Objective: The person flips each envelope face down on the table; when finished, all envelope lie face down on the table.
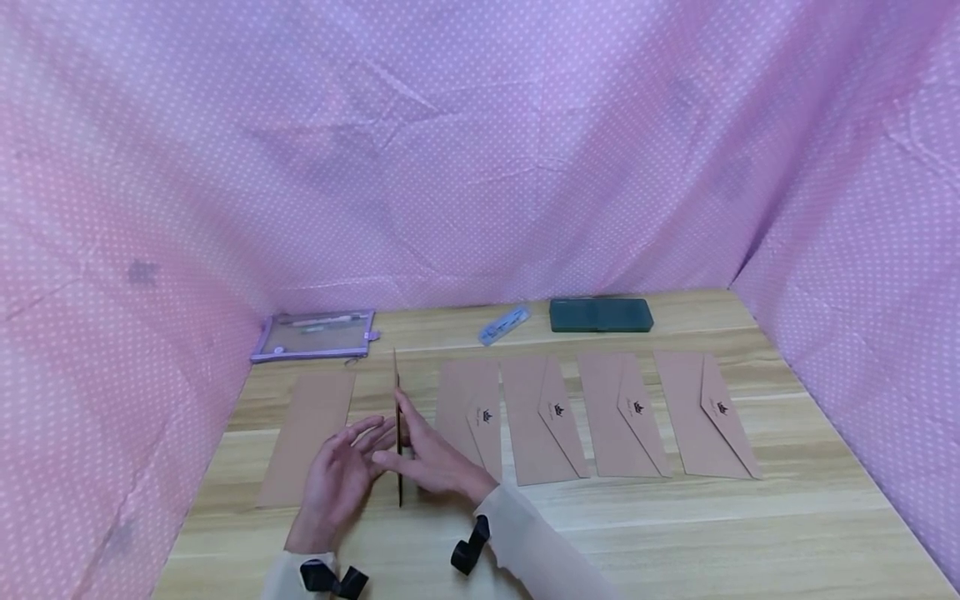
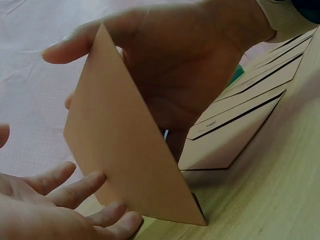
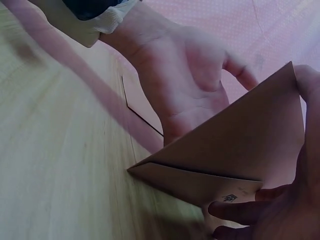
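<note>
At far left a purple pouch lies near the back, and below it a plain-faced flat envelope. The left hand comes next, palm turned up, fingers spread and extended toward the standing envelope, gripping nothing. That envelope is on edge between both hands, flap side to the right. The right hand lays its fingers against the flap side; I cannot tell whether its thumb pinches. With so little visible hold, it could tip or slide, and a firm squeeze on one side might bow it. The right hand also reaches over the first of four envelopes; a dropped wrist could nudge that one askew.

For room, the flat envelope sits near the counter's left edge. Gaps within the row are narrow. Behind it lie a blue packet and a green case; the broadest stretch runs along the near side.
</note>
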Motion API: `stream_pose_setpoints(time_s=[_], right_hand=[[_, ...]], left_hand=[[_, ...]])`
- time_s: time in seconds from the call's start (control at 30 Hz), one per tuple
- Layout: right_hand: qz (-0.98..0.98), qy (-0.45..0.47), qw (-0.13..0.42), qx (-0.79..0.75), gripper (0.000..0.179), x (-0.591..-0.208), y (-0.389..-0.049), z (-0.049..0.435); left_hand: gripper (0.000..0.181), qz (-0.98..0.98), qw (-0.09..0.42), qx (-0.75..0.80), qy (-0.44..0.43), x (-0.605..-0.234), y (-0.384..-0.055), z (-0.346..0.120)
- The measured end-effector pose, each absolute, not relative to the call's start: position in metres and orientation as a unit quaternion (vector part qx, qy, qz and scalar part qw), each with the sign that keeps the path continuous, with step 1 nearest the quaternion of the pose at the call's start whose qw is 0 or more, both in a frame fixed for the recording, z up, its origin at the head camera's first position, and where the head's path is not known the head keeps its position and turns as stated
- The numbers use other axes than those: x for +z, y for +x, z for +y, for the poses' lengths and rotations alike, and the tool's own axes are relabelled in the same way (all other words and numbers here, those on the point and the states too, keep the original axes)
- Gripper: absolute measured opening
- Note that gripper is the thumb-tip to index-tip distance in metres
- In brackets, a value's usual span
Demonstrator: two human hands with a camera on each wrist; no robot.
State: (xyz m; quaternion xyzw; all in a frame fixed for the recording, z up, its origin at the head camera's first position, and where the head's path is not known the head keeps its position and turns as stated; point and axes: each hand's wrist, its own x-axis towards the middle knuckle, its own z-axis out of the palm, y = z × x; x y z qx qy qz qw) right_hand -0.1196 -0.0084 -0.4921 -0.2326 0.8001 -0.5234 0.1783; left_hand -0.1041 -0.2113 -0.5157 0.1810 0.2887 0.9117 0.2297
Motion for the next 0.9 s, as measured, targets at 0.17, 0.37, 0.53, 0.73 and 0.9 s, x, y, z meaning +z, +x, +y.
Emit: stream_pose_setpoints(time_s=[0.17,0.37,0.53,0.73,0.9], right_hand=[[0.803,-0.236,0.169,-0.521,0.084,-0.495,-0.12,-0.004],[0.794,-0.244,0.157,-0.534,0.085,-0.495,-0.123,0.002],[0.786,-0.235,0.158,-0.55,0.089,-0.493,-0.124,0.005],[0.791,-0.204,0.176,-0.55,0.092,-0.489,-0.124,0.01],[0.789,-0.161,0.184,-0.563,0.091,-0.487,-0.123,0.009]], left_hand=[[0.064,0.295,0.248,0.905,0.179,-0.516,-0.104,-0.213],[0.066,0.303,0.256,0.899,0.185,-0.517,-0.105,-0.214],[0.066,0.3,0.254,0.899,0.192,-0.518,-0.105,-0.214],[0.065,0.314,0.254,0.894,0.194,-0.518,-0.106,-0.214],[0.064,0.329,0.257,0.89,0.181,-0.516,-0.105,-0.216]])
